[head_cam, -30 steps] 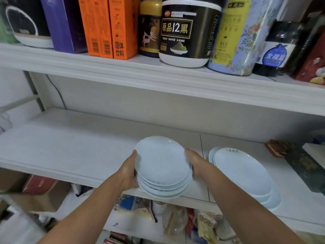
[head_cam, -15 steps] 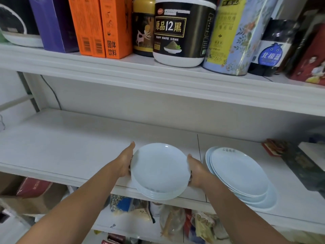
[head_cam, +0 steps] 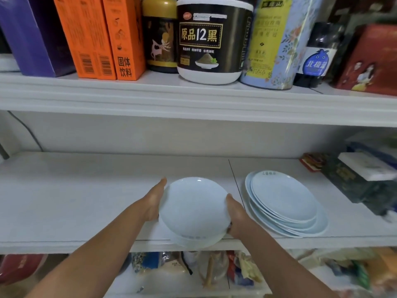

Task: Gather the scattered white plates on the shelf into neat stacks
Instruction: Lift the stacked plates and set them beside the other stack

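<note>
Head view: we look down along both bare forearms into a white shelving unit.
Task plates: a stack of small round white ceramic plates [head_cam: 194,209] sits between our two hands at the front of the middle white shelf [head_cam: 75,196]. Its near side juts past the shelf's front lip, and the lower plates peek toward us from under the top one.
Left hand: our left hand [head_cam: 154,201] cups the stack's left rim, thumb laid along the edge. Its fingers pass under the plates, out of sight.
Right hand: our right hand [head_cam: 235,214] clasps the right rim, thumb on the edge, fingers curled beneath.
Contact: we cannot tell whether the stack rests on the board or hangs just clear of it.
Neighbour: a loosely fanned stack of larger round white plates [head_cam: 283,203] lies just beside our right hand on the same shelf, across a thin dark seam in the board.
Far right: a dark green box [head_cam: 354,186] with a flat white box [head_cam: 365,166] on top, and a red packet [head_cam: 313,162] behind, crowd that end.
Overhead: the upper white shelf [head_cam: 193,100] carries a purple box [head_cam: 32,35], orange cartons [head_cam: 101,35], a black-and-white canister [head_cam: 212,39] and a floral blue tin [head_cam: 277,44].
Below: crumpled bags and packets [head_cam: 193,269] fill the lower level.
Open room: a wide stretch of bare board runs left of our left hand, back to the wall.
</note>
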